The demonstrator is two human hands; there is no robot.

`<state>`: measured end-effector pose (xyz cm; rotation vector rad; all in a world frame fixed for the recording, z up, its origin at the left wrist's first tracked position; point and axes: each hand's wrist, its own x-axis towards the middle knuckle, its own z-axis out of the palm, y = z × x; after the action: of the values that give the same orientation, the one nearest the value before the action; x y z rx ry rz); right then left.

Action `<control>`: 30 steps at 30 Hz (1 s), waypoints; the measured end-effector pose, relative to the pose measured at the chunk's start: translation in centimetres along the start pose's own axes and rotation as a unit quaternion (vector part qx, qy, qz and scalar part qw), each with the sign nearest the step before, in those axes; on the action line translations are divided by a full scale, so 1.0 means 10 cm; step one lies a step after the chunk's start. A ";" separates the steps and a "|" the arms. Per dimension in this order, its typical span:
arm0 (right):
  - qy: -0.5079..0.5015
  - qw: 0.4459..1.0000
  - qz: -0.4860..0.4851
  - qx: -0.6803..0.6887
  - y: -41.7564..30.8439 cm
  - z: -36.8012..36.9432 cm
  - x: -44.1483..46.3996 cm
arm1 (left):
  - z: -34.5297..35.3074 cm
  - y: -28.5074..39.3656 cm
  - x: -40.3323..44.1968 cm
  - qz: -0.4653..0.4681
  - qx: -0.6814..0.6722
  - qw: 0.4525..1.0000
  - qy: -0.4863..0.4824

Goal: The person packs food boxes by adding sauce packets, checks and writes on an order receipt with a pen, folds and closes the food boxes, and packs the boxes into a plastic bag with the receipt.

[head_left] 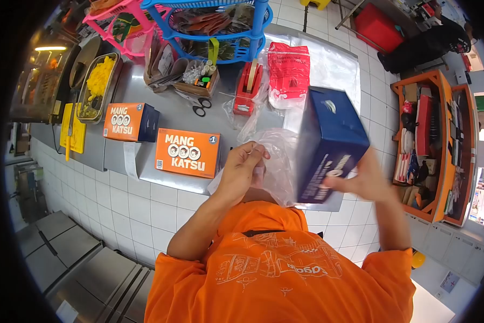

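My left hand [244, 168] pinches a clear plastic bag [279, 161] that hangs loose in front of my body. In my right hand [360, 180] is a dark blue food box [328, 145], gripped at its lower right side and tilted, just right of the bag. The hand and box are a little blurred. Two orange printed food boxes stand on the steel table to the left: the nearer one [188, 153] beside my left hand, the other [129, 123] farther left with a paper slip [131, 160] by it.
A red tape dispenser [248, 89], scissors [201, 107] and a red plastic-bag pack [288, 72] lie on the table [139, 89]. Blue [215, 37] and pink racks stand behind. At left is a tray of yellow food [99, 81]. An orange cabinet [441, 145] and another person [427, 43] are right.
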<state>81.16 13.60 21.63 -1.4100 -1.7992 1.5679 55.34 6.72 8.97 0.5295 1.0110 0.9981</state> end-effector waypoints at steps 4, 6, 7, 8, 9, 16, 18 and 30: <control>0.079 0.960 -0.149 -0.222 0.90 0.47 0.03 | 0.11 0.06 -0.03 0.017 -0.068 0.998 0.011; -0.028 0.939 -0.112 -0.324 1.04 0.43 0.09 | 0.17 0.16 0.02 0.102 -0.024 0.993 0.046; -0.074 0.923 -0.099 -0.364 1.06 0.41 0.08 | 0.20 0.16 0.00 0.108 0.002 0.993 0.046; -0.117 0.903 -0.085 -0.404 1.08 0.41 0.06 | 0.23 0.17 -0.01 0.114 0.028 0.992 0.047; -0.116 0.890 -0.062 -0.437 1.13 0.42 0.06 | 0.25 0.16 -0.04 0.091 0.061 0.994 0.030; -0.046 0.806 -0.014 -0.589 1.16 0.65 0.16 | 0.23 0.31 -0.26 -0.049 0.109 0.988 -0.097; -0.049 0.797 -0.027 -0.602 1.14 0.72 0.07 | 0.22 0.28 -0.28 -0.042 0.100 0.991 -0.075; -0.122 0.821 -0.162 -0.534 -0.10 3.08 1.47 | -0.19 -0.12 -0.63 0.091 0.428 0.833 -0.339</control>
<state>50.01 9.94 8.07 -1.1355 -3.1117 0.4965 53.08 0.45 9.98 1.6245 0.7082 0.3806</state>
